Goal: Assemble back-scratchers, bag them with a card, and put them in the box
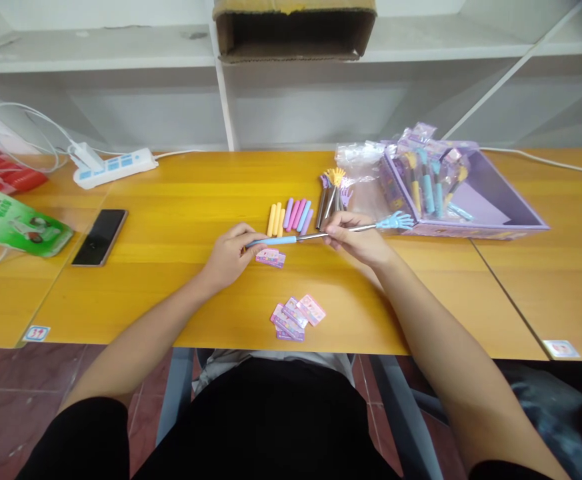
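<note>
Left hand [231,257] and right hand [361,239] share one slender rod [313,236], held over the middle of the yellow desk [185,200]; its shaft is the hub of the clock, with twelve pointing away from the person. Thumb and fingers of the left hand are closed around the light blue handle [285,240]; those of the right pinch the metal shaft, beyond which a blue hand-shaped head [395,221] points to three o'clock. Remaining objects, left to right as seen from where I stand: just above nine o'clock, a red package [5,177] beside a green-and-white pack [21,223]; at nine, a dark phone [99,237]; between nine and ten, a white power strip [125,167] with a plug inserted. Toward eight, small printed cards [271,259] lie just below the left fingers. From ten to eleven, yellow, purple, pink and blue tubes [289,215] lie side by side. Between six and seven, more cards [291,321] overlap; at twelve, a cardboard box [251,7] sits on the shelf. Near one, further hand-headed rods [328,203] are bunched. Between two and three, a purple box [501,177] contains wrapped rods [424,183].
</note>
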Demonstrator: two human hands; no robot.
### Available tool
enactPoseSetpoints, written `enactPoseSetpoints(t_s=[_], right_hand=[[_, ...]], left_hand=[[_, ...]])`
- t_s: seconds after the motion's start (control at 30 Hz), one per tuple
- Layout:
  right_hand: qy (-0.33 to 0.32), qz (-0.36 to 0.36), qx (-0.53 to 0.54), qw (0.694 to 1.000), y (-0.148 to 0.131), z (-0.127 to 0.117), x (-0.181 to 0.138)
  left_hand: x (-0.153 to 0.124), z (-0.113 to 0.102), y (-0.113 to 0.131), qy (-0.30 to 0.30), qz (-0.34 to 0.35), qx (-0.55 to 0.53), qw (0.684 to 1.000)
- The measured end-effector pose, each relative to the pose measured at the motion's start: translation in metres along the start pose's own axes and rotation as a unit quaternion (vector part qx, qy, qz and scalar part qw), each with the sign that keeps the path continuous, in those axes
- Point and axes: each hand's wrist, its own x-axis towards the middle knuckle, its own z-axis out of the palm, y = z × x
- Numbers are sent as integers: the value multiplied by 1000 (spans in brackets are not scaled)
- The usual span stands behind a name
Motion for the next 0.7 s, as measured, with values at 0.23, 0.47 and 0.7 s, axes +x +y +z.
enactPoseSetpoints(t_s=[0.23, 0.47, 0.7], right_hand=[[-7, 3, 7, 1000, 2, 4, -2], [-20, -1, 16, 1000, 4, 12, -5], [-28, -2, 19, 999, 7, 21, -5]], left_hand=[[-2, 1, 1, -20, -3, 4, 1000], [-6, 4, 3, -36, 22, 5, 999], [-8, 10, 2, -37, 27, -9, 999]])
